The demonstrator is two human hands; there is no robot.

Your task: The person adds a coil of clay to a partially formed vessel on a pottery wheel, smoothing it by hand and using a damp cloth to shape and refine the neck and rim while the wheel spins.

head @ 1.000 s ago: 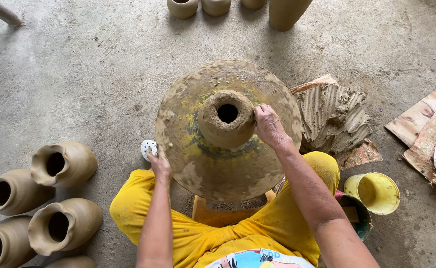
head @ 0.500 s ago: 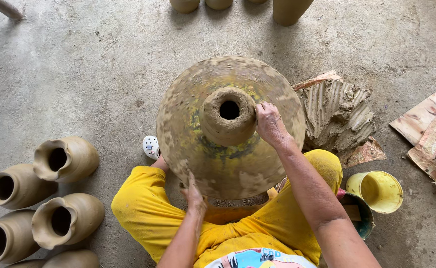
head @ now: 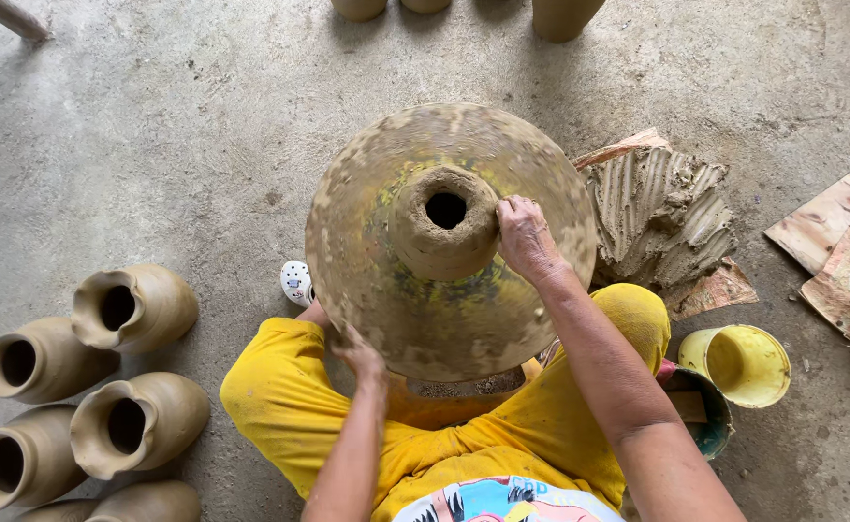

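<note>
A round clay-smeared wheel disc (head: 377, 290) sits between my knees, seen from above. A short hollow clay cylinder (head: 441, 227) stands at its centre, its opening dark. My right hand (head: 524, 237) presses against the cylinder's right wall, fingers curled on the clay. My left hand (head: 357, 353) grips the near-left rim of the disc. I wear yellow trousers (head: 280, 416).
Several unfired clay jugs (head: 135, 309) lie on the concrete floor at lower left. A ridged lump of raw clay (head: 662, 217) sits right of the disc. A yellow cup (head: 739, 362) and dark bucket (head: 710, 425) stand at lower right. More pots (head: 560, 14) line the top edge; boards (head: 836, 232) lie far right.
My left hand has slid along the disc's rim from the left side toward the near edge. The right hand has stayed on the cylinder. The disc appears turned.
</note>
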